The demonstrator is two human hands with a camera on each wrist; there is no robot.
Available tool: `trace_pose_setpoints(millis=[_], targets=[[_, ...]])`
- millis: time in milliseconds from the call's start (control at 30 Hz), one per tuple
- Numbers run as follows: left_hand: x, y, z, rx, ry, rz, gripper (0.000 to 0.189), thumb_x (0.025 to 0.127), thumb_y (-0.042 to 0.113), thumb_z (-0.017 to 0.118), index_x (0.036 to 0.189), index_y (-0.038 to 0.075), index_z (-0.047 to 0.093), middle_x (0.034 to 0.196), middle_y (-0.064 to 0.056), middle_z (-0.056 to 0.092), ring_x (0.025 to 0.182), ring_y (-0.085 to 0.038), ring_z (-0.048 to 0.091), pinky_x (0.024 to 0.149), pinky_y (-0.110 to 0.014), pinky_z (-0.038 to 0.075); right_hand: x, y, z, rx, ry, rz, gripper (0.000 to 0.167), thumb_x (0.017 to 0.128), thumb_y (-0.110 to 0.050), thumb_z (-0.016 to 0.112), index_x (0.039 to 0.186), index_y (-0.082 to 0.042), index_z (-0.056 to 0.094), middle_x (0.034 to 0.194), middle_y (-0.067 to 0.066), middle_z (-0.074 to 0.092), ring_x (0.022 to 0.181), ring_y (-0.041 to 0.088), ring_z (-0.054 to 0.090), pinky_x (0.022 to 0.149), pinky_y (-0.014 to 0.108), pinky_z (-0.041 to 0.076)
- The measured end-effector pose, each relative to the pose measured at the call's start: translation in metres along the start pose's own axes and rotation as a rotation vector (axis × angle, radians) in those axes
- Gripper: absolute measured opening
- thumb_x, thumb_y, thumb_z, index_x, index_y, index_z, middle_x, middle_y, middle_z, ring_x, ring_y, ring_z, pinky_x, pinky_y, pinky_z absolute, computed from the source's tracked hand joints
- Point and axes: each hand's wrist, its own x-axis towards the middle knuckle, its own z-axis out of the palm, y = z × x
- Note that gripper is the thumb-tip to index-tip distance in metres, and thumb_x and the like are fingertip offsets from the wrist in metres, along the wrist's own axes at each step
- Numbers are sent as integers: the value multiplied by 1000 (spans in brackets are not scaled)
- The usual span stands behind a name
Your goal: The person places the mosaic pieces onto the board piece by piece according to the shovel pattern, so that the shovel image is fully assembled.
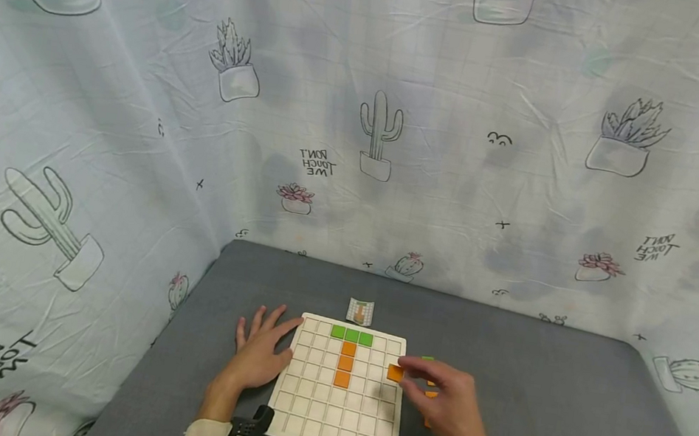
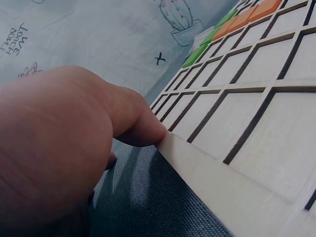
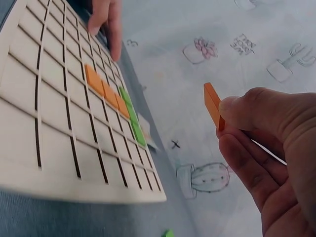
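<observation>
- An orange tile (image 1: 395, 373) hangs over the right side of the board (image 1: 300, 406), its long axis slanting down rightward in the right wrist view.
- Right hand (image 1: 447, 403) pinches it.
- Left hand (image 1: 259, 358), fingers spread, touches the board's left rim.
- Green tiles (image 1: 352, 335) cap an orange column (image 1: 345, 363).

The board (image 1: 340, 416) is smooth, matt wood; the held tile (image 3: 212, 104) smooth, its material unclear. The worktop (image 1: 564, 412) has a matt woven surface; the backdrop (image 1: 438, 163) is creased cloth.
</observation>
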Motion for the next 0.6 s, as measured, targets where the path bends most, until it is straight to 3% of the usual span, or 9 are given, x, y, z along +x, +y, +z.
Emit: trace_pose_setpoints(millis=[233, 467, 600], targets=[[1, -1, 2, 6, 12, 10, 60, 99, 7, 65, 158, 15, 60, 177, -24, 32, 167, -56, 6, 125, -79, -12, 6, -9, 12, 36, -38, -18, 32, 86, 5, 88, 114, -8, 85, 109, -3, 84, 93, 10, 79, 82, 41, 69], [1, 1, 0, 21, 5, -8, 61, 98, 7, 65, 158, 16, 61, 177, -23, 32, 167, -55, 7, 125, -80, -11, 4, -9, 27, 62, -67, -34, 33, 86, 3, 88, 114, -13, 85, 108, -2, 84, 90, 16, 79, 81, 42, 69], [1, 1, -1, 23, 5, -11, 61, 98, 7, 66, 158, 16, 61, 177, -23, 32, 167, -55, 7, 125, -80, -11, 3, -9, 37, 91, -97, -16, 31, 87, 4, 87, 115, -9, 85, 109, -1, 84, 92, 16, 80, 83, 41, 69]])
